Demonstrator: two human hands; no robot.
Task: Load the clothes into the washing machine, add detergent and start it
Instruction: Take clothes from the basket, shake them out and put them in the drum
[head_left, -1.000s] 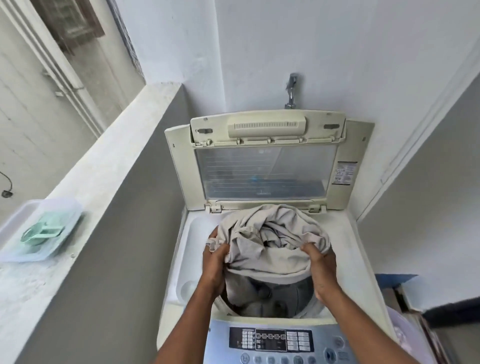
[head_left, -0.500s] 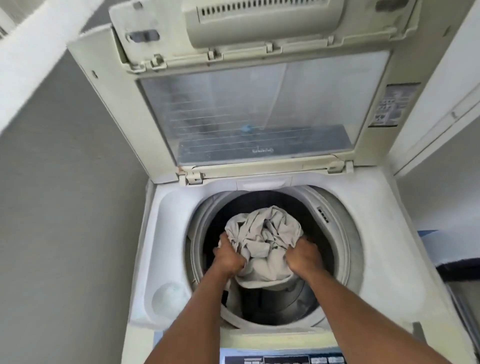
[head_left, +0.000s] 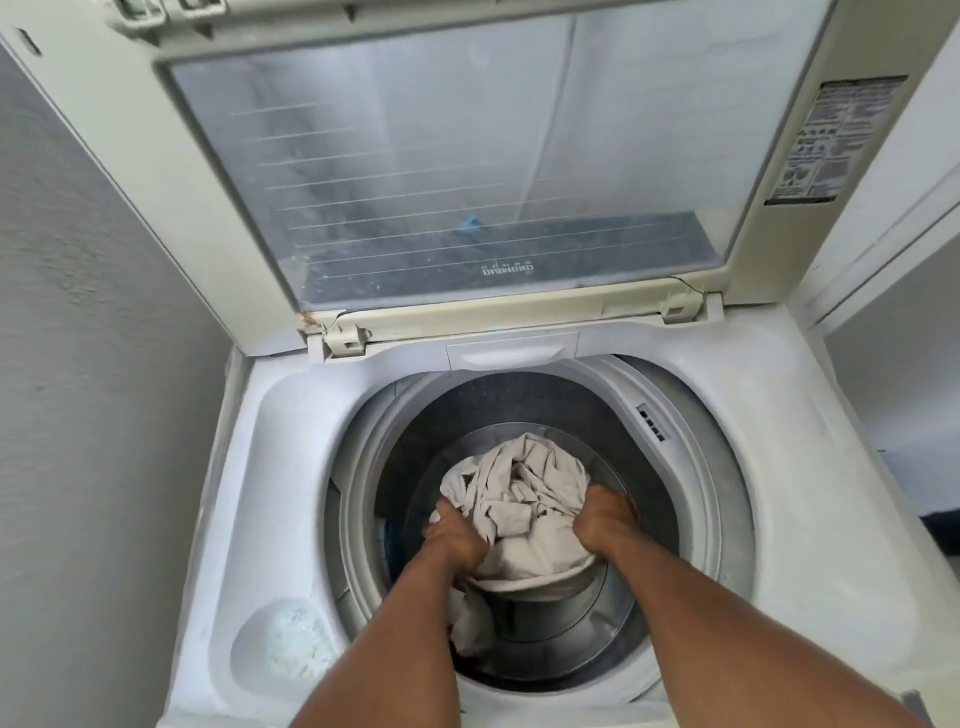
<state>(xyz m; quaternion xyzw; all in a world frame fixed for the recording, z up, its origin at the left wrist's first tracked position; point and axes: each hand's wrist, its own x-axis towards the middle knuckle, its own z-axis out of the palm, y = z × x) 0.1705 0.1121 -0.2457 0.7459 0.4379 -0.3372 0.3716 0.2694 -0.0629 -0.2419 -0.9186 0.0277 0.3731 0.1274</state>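
pushing a bundle of clothes down into the drum

both hands, left (head_left: 457, 540) and right (head_left: 605, 525), clenched on the pale clothes (head_left: 524, 499), deep inside the drum (head_left: 649, 597) of the washing machine (head_left: 810, 519), lid (head_left: 441, 171) propped up. best to press low and centred, let go evenly, leave no cloth trailing over the rim.

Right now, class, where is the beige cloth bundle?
In the head view, the beige cloth bundle sits low inside the drum, gripped between the left hand and right hand.
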